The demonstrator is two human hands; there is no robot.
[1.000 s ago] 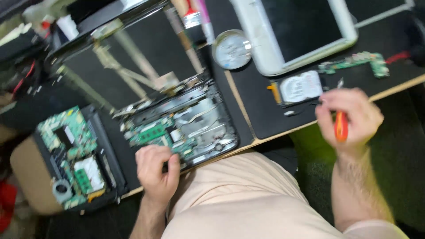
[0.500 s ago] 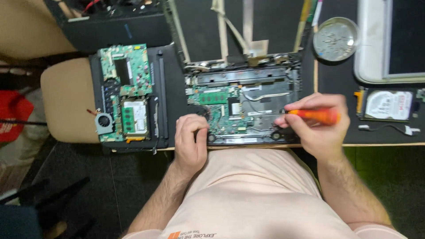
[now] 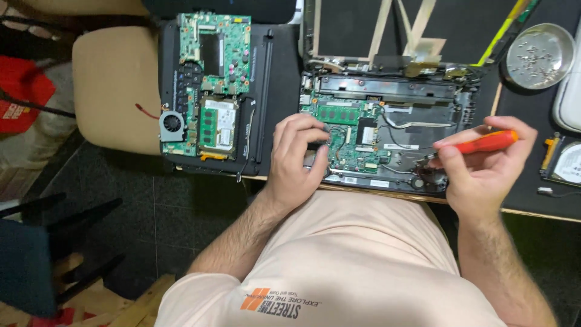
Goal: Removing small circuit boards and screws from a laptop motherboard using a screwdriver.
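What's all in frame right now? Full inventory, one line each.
opened laptop base: 1, black with green board, table centre
loose circuit board: 1, green, with fan, on second black base at left
screen frame: 1, black, behind the base
metal dish: 1, silver, top right, small bits inside
hard drive: 1, silver, right edge
chair seat: 1, beige, far left
screwdriver: 1, orange handle, tip at the base's right front
left hand: 1, resting on the base's board
right hand: 1, holding the screwdriver

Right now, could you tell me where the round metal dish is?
The round metal dish sits at the head view's top right, on the black mat beyond the opened laptop.
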